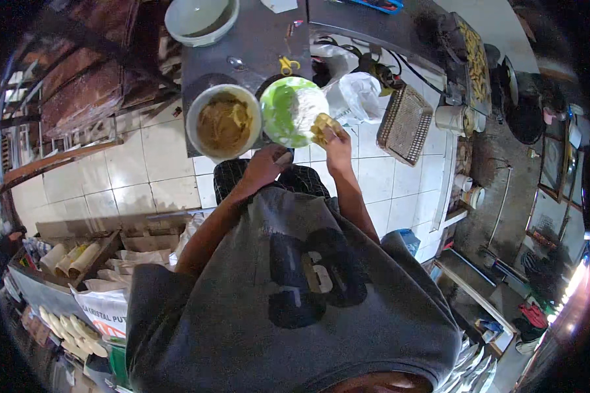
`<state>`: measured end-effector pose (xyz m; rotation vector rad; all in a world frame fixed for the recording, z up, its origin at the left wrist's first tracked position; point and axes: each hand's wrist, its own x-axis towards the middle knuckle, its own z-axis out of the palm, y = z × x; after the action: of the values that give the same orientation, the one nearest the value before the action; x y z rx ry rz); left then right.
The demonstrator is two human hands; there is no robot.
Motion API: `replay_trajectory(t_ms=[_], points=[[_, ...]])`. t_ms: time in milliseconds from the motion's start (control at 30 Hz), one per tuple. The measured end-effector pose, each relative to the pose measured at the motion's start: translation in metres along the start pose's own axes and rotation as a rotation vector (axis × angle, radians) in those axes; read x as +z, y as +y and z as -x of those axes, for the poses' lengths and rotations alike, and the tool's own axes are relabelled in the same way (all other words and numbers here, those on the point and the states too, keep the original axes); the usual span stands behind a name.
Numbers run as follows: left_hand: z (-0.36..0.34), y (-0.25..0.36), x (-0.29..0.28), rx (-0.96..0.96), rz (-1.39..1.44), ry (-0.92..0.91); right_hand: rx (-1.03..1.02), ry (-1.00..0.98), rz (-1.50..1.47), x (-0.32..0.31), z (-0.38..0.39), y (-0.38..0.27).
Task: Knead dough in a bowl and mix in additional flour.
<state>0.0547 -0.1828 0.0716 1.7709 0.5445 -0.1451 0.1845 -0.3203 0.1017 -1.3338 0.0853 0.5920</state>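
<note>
Just over the right rim of a light green bowl (275, 121), my right hand (336, 145) grips a clump of yellow food (322, 128). White powder (306, 107) is heaped inside that bowl on its right side. To its left stands a pale bowl (191, 131) with a thick brown mixture (224, 126) in it. My left hand (267, 165) is below the gap between the two bowls, close to their near rims. Its fingers are curled, and whatever is in them, if anything, is hidden.
Yellow-handled scissors (289, 65), a spoon (236, 63) and a large white bowl (203, 40) rest on the dark table (262, 39). A white plastic bag (354, 97) and a woven-look basket (405, 124) are to the right. Farther right, a tray (473, 65) holds yellow pieces.
</note>
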Motion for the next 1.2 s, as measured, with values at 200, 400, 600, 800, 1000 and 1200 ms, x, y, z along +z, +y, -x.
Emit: replay_trajectory(t_ms=[200, 400, 600, 800, 1000, 1200], points=[[-0.102, 0.019, 0.091, 0.333, -0.481, 0.260, 0.049, 0.142, 0.080, -0.089, -0.004, -0.033], [-0.149, 0.015, 0.120, 0.454, -0.708, 0.446, 0.109, 0.134, 0.215, -0.143, -0.015, -0.045], [-0.166, 0.005, 0.120, 0.508, -0.694, 0.475, 0.162, -0.014, 0.324, -0.155, -0.019, -0.051], [-0.148, -0.024, 0.112, 0.428, -0.784, 0.382, 0.103, -0.168, 0.413, -0.151, -0.031, -0.050], [-0.136, -0.015, 0.115, 0.051, -0.519, 0.479, 0.204, -0.115, 0.376, -0.152, -0.046, -0.047], [-0.144, -0.021, 0.138, 0.105, -0.660, 0.466, 0.209, -0.153, 0.369, -0.156, -0.053, -0.048]])
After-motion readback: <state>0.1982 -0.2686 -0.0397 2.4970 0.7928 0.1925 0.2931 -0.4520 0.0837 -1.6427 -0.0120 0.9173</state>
